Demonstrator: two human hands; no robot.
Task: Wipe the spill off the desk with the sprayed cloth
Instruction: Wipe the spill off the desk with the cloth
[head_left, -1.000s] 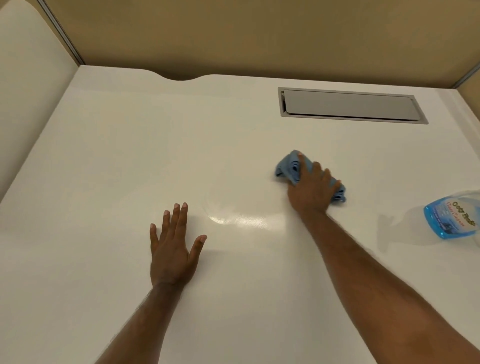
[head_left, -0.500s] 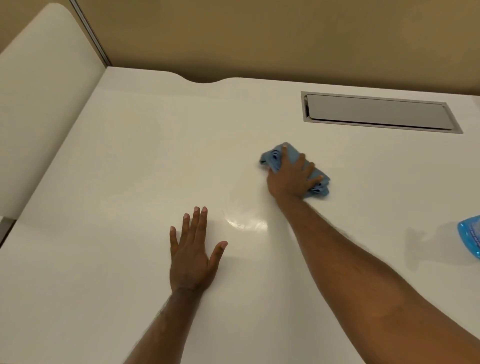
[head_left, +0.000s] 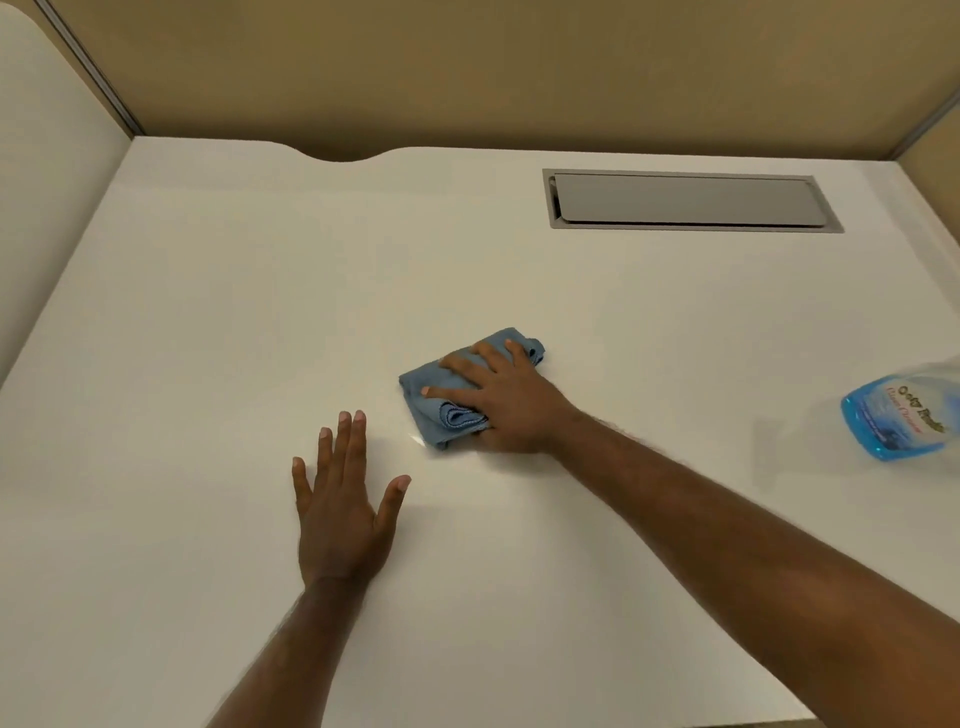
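Observation:
A folded blue cloth (head_left: 434, 402) lies on the white desk (head_left: 234, 322) near its middle. My right hand (head_left: 506, 402) presses flat on top of the cloth, fingers spread over it. A faint wet sheen (head_left: 418, 441) shows on the desk just at the cloth's near edge. My left hand (head_left: 343, 506) rests palm down on the desk, fingers apart, a little to the left of the cloth and nearer to me, holding nothing.
A spray bottle with blue liquid (head_left: 898, 415) lies at the right edge of the view. A grey cable-tray lid (head_left: 685, 200) is set into the desk at the back right. Tan partition walls (head_left: 467, 73) close off the back, with a pale panel (head_left: 47, 171) on the left.
My right hand has dragged the cloth toward me and to the left, over the shiny wet patch. The left hand has stayed flat on the desk.

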